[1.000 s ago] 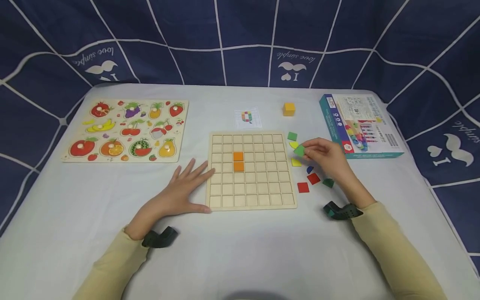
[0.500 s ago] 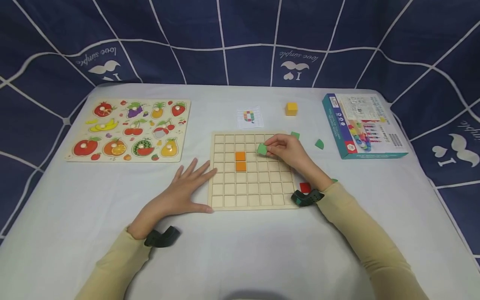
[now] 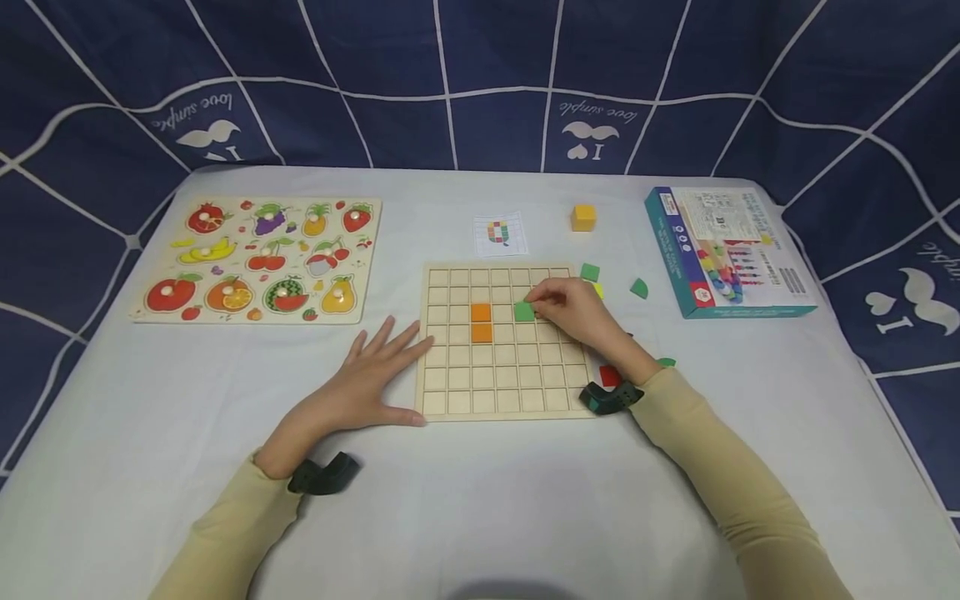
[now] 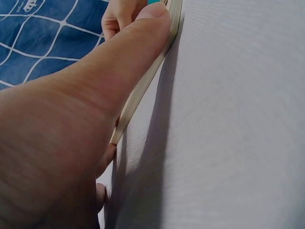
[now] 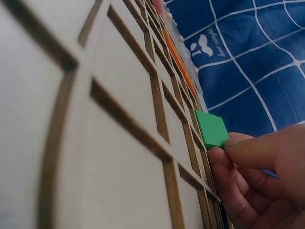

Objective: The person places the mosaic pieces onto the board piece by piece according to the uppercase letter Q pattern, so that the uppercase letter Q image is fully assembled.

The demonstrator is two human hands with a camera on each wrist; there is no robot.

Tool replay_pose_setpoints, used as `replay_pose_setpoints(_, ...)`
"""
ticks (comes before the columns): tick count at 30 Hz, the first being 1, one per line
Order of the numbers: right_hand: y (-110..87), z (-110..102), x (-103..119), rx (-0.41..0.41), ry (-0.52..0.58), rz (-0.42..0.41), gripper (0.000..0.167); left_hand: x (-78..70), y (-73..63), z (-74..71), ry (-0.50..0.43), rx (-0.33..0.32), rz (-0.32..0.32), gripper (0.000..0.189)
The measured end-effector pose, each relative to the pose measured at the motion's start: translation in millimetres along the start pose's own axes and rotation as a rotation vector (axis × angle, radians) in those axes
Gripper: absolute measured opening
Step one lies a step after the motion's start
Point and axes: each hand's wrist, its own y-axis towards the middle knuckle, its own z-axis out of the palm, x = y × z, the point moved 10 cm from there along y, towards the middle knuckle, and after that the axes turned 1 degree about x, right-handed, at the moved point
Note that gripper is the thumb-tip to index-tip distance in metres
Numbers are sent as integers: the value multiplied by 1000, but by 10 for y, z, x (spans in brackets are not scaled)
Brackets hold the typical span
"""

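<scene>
A wooden grid board (image 3: 506, 402) lies in the middle of the table, with two orange square tiles (image 3: 481, 323) set in one column. My right hand (image 3: 576, 310) pinches a green square tile (image 3: 524, 312) by its right side, over a cell right of the orange tiles. In the right wrist view the green tile (image 5: 211, 130) stands slightly tilted at the grid, thumb and fingertips at its edge. My left hand (image 3: 367, 379) lies with fingers spread, fingertips and thumb touching the board's left edge; the left wrist view shows the thumb (image 4: 128, 52) along that edge.
Right of the board lie a green square (image 3: 590, 272), a green quarter piece (image 3: 639, 288) and a red tile (image 3: 610, 376), others partly hidden by my arm. Behind are a pattern card (image 3: 500, 234), yellow cube (image 3: 582, 218) and box (image 3: 731, 250). A fruit puzzle (image 3: 258, 261) stands left.
My right hand has carried the green square tile from the loose pieces leftward over the board and lowered it to a cell. A green quarter piece now lies farther back right. My left hand stays put.
</scene>
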Motion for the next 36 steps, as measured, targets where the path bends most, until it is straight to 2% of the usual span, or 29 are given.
replay_pose_setpoints(8, -30, -8, 32, -1, -49, -38, 13, -16, 12, 11, -4, 2, 5, 107)
replay_pose_setpoints(12, -26, -46, 16, 48, 8, -3, 17, -14, 18, 8, 1, 0, 0, 107)
replay_pose_setpoints(15, -43, -179, 22, 66, 82, 19, 21, -2, 11, 16, 1, 7, -8, 106)
replay_pose_setpoints(18, -107, -398, 30, 49, 136, 17, 24, 9, -9, 30, -6, 19, -15, 105)
replay_pose_setpoints(23, -357, -809, -76, -39, 132, 62, 25, 5, -36, 25, -14, 19, -11, 105)
replay_pose_setpoints(27, -609, -1034, -261, -86, 99, 117, 27, -3, -34, 8, -20, 9, -3, 105)
replay_pose_setpoints(31, -846, -1138, -485, -99, 72, 183, 28, -2, -22, 3, -16, 10, 0, 105)
replay_pose_setpoints(36, -1114, -1141, -662, -23, -21, 202, 28, -8, -13, -10, -19, -3, 15, 105)
